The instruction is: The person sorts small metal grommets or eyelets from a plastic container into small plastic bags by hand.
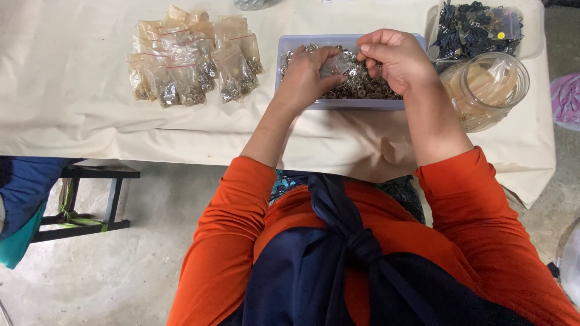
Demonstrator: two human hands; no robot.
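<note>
Cloth-covered table (pixel 72 78) under and around both hands. Shallow pale-blue tray (pixel 356 104) directly beneath them, its near wall just short of the wrists. Clear jar (pixel 486 90) just right of the right forearm, holding pale strips. White tub (pixel 531 36) of dark parts beyond the jar, further right and away. Pile of filled bags (pixel 187 60) well to the left of the left hand, each showing metal bits at its bottom. Dark stool (pixel 90 199) low on the left, off the table and far from either hand.

Left hand (pixel 308 75) over the tray's left half, fingers curled around a small clear bag (pixel 341 62) and holding it toward the right hand. Right hand (pixel 396 57) over the tray's middle, fingertips pressed together in a pinch just beside the bag's mouth; cannot tell what sits inside the pinch. Small metal rings (pixel 368 87) heaped in the tray below and between both hands.

Judging by this: mid-fill, loading rings from tray into bag. Calls for keeping the bag's mouth open and steady under the pinch, over the tray, to catch strays.
</note>
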